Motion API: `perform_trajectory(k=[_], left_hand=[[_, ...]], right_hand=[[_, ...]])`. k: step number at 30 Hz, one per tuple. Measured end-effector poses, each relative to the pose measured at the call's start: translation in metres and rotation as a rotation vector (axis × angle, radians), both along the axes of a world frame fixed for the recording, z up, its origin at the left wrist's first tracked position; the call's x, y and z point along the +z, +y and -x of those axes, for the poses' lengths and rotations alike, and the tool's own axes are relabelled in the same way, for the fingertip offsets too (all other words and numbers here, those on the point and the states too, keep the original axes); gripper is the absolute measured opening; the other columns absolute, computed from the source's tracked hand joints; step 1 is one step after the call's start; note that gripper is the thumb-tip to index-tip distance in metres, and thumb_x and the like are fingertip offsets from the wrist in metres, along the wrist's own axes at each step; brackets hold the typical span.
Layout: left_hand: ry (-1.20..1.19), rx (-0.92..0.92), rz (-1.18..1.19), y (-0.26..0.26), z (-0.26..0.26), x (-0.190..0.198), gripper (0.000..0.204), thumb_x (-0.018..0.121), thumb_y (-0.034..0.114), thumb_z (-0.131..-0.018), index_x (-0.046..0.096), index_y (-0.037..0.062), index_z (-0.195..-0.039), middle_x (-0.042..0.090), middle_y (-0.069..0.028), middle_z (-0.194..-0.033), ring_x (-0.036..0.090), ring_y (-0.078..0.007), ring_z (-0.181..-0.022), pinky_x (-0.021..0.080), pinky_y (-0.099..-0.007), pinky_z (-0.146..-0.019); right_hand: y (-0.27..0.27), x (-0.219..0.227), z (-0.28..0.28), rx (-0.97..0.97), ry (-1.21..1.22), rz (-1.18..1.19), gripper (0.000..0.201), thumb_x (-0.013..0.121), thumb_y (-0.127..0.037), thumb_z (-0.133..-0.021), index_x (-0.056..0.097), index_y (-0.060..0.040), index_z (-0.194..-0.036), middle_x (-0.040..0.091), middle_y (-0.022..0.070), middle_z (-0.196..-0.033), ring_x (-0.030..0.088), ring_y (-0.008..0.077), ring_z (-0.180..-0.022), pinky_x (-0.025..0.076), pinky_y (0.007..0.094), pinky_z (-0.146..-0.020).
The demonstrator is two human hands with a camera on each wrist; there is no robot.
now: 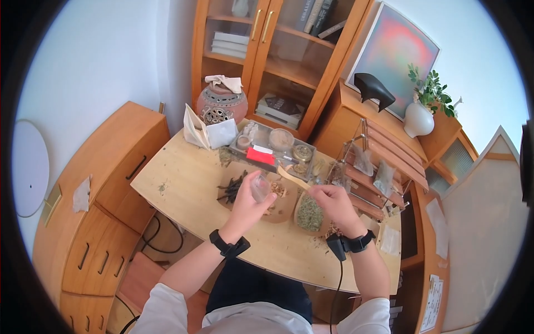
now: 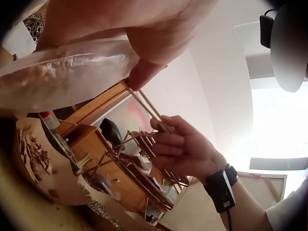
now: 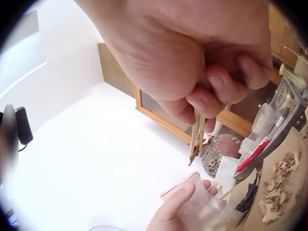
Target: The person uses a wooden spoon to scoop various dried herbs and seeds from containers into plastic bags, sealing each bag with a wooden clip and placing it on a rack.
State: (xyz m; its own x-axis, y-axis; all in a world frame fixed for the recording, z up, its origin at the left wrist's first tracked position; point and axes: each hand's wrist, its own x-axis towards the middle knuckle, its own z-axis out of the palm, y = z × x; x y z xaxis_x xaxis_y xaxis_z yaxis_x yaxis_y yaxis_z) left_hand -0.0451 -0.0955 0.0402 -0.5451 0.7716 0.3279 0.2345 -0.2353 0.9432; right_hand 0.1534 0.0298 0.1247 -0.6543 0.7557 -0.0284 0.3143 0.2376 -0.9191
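My left hand holds a clear plastic zip bag with a red line along its mouth. Pale bits show through the bag's side in the left wrist view. In my right hand is a pair of wooden tweezers, gripped between thumb and fingers. A small brown dried piece sits at the tweezers' tips, above the bag's mouth. Below the hands lie dark dried strips and pale dried chips on brown sheets. Close to the right hand, a brown tray holds green dried herb.
A grey tray at the back carries jars, a red packet and small containers. Right of it stands a wooden tiered rack with plastic bags. A patterned pot and an open folded card stand at the back left.
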Motion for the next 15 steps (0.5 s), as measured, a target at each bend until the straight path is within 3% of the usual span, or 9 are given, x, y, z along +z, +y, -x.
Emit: perform_trajectory(k=[5,11,15], left_hand=[[0.055,-0.021,-0.017,0.011,-0.001,-0.007,0.070,0.076,0.018,-0.085,0.037,0.0013,-0.141,0.055,-0.0157,-0.128,0.054,-0.0232,-0.120,0.042,-0.0363,-0.102],[0.148,0.015,-0.084,0.014,0.000,-0.011,0.071,0.077,0.013,-0.084,0.037,0.0012,-0.141,0.054,-0.0151,-0.130,0.052,-0.0238,-0.123,0.041,-0.0370,-0.104],[0.119,-0.009,-0.058,0.008,-0.002,-0.009,0.070,0.077,0.013,-0.084,0.038,0.0025,-0.141,0.054,-0.0135,-0.128,0.052,-0.0232,-0.122,0.041,-0.0371,-0.104]], right_hand=[[-0.020,-0.003,0.012,0.051,0.013,-0.228,0.026,0.064,-0.021,-0.094,0.071,0.0027,-0.103,0.067,0.0053,-0.074,0.058,0.0096,-0.070,0.048,0.0267,-0.067],[-0.042,0.015,0.010,0.004,-0.189,-0.536,0.031,0.070,-0.029,-0.087,0.073,-0.0018,-0.102,0.067,0.0195,-0.074,0.066,0.0302,-0.063,0.051,0.0359,-0.060],[-0.043,0.021,0.003,0.043,-0.162,-0.597,0.031,0.070,-0.029,-0.086,0.074,-0.0026,-0.102,0.067,0.0197,-0.073,0.066,0.0324,-0.063,0.052,0.0373,-0.060]])
